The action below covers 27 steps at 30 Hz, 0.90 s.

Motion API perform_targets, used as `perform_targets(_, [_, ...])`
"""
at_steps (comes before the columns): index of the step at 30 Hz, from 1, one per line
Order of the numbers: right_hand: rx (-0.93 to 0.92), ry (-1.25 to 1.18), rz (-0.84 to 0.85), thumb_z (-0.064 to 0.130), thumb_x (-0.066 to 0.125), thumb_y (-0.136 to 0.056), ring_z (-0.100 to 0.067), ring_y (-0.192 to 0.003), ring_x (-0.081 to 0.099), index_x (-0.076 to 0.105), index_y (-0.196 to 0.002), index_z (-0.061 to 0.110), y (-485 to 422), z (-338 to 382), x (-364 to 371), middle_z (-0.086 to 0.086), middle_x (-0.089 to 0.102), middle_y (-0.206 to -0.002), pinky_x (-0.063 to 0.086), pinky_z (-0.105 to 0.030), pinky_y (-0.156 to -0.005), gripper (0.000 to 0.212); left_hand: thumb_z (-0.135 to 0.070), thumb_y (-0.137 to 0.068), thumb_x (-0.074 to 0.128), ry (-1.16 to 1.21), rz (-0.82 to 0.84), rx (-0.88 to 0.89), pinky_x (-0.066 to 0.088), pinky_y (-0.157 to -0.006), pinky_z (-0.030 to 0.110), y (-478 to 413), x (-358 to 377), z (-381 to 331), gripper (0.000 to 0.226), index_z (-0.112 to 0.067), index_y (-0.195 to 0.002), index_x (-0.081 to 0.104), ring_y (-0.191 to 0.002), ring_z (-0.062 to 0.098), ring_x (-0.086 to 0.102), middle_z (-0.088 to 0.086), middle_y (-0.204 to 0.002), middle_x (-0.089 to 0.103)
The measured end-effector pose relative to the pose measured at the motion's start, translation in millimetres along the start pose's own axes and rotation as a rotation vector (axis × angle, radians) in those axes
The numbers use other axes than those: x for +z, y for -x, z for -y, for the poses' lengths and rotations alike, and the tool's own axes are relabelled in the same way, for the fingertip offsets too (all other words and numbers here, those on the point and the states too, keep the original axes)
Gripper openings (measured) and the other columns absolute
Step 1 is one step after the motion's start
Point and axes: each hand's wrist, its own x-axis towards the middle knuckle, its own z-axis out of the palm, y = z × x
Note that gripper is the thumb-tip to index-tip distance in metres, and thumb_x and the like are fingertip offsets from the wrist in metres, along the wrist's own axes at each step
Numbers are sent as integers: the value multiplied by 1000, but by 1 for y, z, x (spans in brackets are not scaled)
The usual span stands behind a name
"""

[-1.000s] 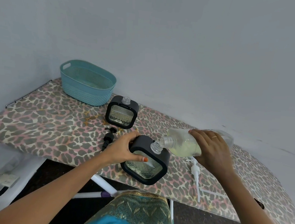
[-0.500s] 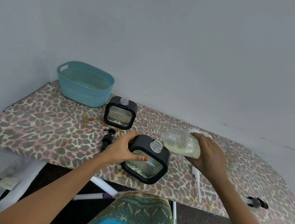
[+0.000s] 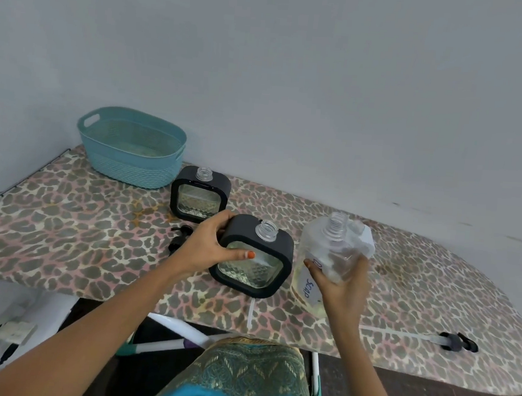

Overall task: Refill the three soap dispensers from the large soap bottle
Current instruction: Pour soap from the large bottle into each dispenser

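Observation:
My left hand [image 3: 207, 245] grips the near black square soap dispenser [image 3: 256, 255] by its left side; it stands open-necked near the front edge of the ironing board [image 3: 65, 213]. A second black square dispenser [image 3: 200, 194], also without a pump, stands behind it. My right hand [image 3: 341, 287] holds the large clear soap bottle [image 3: 327, 250] upright just right of the near dispenser; its label reads "Soap" and pale liquid sits at its bottom. A black pump head [image 3: 180, 238] lies left of my left hand.
A teal basket [image 3: 132, 147] stands at the board's back left corner. A black pump with a long white tube [image 3: 414, 336] lies near the front right edge, and another white tube [image 3: 250, 314] pokes out below the near dispenser. A grey wall runs behind.
My right hand has swung the large bottle from lying tilted with its mouth at the near dispenser's neck to upright beside it. My left hand keeps its hold on the dispenser.

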Motion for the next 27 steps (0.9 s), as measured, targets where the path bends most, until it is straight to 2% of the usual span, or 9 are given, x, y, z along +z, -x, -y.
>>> perform_targets(5, [93, -101, -47, 16, 82, -65, 4, -88, 55, 44, -107, 21, 1, -13, 1, 20, 54, -96, 44, -16, -71, 57, -10, -65, 78, -13, -52, 21, 48, -78, 10, -12, 5, -3, 43, -27, -97, 54, -89, -5, 62, -7, -98, 64])
perform_targets(8, [119, -137, -41, 13, 81, -66, 3, -86, 59, 45, -100, 32, 0, -18, -4, 18, 57, -97, 49, -17, -69, 54, -7, -66, 78, 6, -84, 24, 45, -74, 5, -22, 9, -7, 44, -24, -99, 53, -86, -10, 61, -9, -97, 63])
perform_targets(9, [134, -161, -42, 12, 81, -66, 3, -89, 61, 45, -101, 35, 1, -21, -5, 16, 58, -100, 51, -18, -71, 55, -8, -66, 78, 11, -96, 26, 45, -73, 4, -27, 11, -8, 45, -24, -100, 53, -85, -9, 61, -9, -96, 63])
perform_targets(12, [159, -200, -42, 13, 80, -66, -3, -97, 62, 45, -112, 31, 3, -30, -10, 8, 60, -108, 53, -24, -77, 60, -11, -65, 79, 19, -137, 27, 46, -73, 4, -41, 15, -10, 48, -24, -103, 53, -89, -3, 60, -8, -98, 63])
perform_targets(15, [135, -192, -34, 10, 80, -66, 8, -92, 60, 43, -103, 37, 6, -32, -9, 13, 58, -104, 51, -10, -69, 59, -10, -65, 79, 34, -163, 25, 47, -72, 4, -58, 20, -9, 52, -17, -110, 54, -92, -2, 59, -8, -99, 63])
perform_targets(20, [118, -200, -66, 8, 81, -64, -8, -100, 60, 44, -111, 21, 7, -38, -7, -3, 60, -108, 49, -6, -71, 61, -9, -63, 80, 41, -200, 13, 48, -74, 6, -83, 27, -2, 52, -18, -107, 54, -91, -1, 60, -11, -97, 63])
perform_targets(24, [142, -243, -61, 6, 81, -64, 6, -96, 59, 43, -115, 20, 8, -41, -5, 0, 59, -109, 48, -4, -71, 65, -9, -64, 81, 25, -193, -16, 47, -71, 3, -98, 32, 12, 55, -20, -109, 51, -93, -2, 57, -12, -99, 60])
perform_targets(27, [145, -265, -70, 6, 81, -63, 7, -98, 60, 44, -114, 31, 6, -44, -4, 9, 59, -110, 49, -7, -71, 67, -7, -65, 79, 33, -174, -26, 47, -74, 3, -105, 35, 23, 56, -20, -111, 50, -96, 2, 57, -11, -101, 60])
